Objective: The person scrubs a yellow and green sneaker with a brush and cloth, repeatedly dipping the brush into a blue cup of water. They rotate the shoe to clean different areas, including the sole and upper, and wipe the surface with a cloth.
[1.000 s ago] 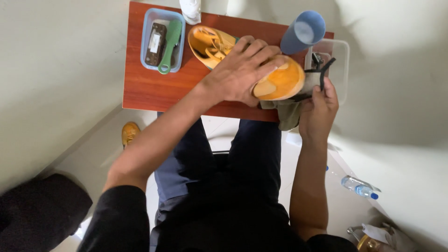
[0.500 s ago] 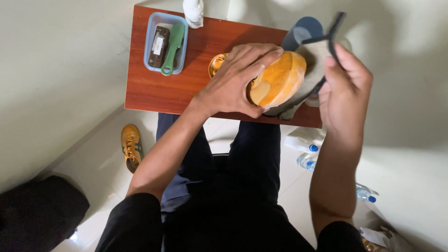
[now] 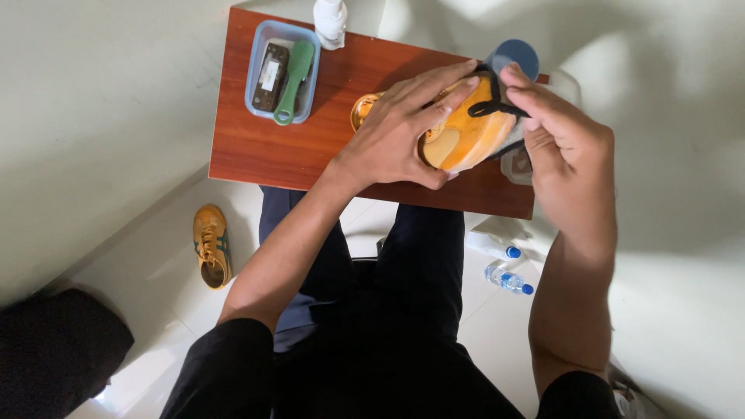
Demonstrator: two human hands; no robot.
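The left hand (image 3: 396, 128) covers much of an orange shoe (image 3: 464, 136), hiding its front. The right hand (image 3: 560, 140) screens a clear plastic container (image 3: 518, 164) behind it. A white bottle (image 3: 330, 17) is cropped by the top edge.

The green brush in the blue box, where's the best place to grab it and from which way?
Probably by its long handle. The green brush lies flat in the clear blue box, beside a dark block, with the handle end pointing toward the table's near edge. Coming straight down from above, fingers across the narrow handle, looks easiest, since the box walls block the sides.
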